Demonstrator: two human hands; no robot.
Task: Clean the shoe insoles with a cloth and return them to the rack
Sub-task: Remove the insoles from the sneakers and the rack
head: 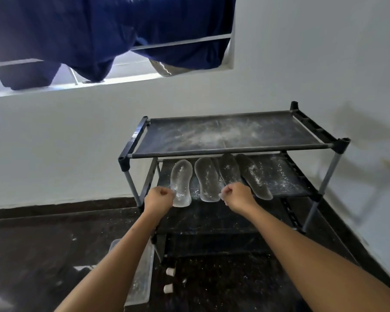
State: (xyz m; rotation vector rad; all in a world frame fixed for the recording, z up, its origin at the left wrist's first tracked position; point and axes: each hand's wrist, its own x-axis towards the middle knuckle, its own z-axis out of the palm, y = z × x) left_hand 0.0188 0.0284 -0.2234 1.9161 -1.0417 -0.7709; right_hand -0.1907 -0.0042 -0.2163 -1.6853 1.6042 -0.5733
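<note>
A black shoe rack (230,151) stands against the white wall, its top shelf dusted with white powder. Several translucent, powder-speckled insoles lie side by side on the second shelf, heels toward me. My left hand (159,199) is curled at the left edge of the leftmost insole (181,180) and pinches it near the heel. My right hand (238,195) is curled over the heel of the third insole (229,170), which it hides. The second insole (207,179) lies between my hands, and a fourth insole (254,177) lies to the right. No cleaning cloth is in either hand.
A clear plastic tray (141,278) lies on the dark, powder-flecked floor left of the rack, with two small white caps (169,271) beside it. Dark blue fabric (95,34) hangs over a window ledge above. The wall runs close along the rack's right side.
</note>
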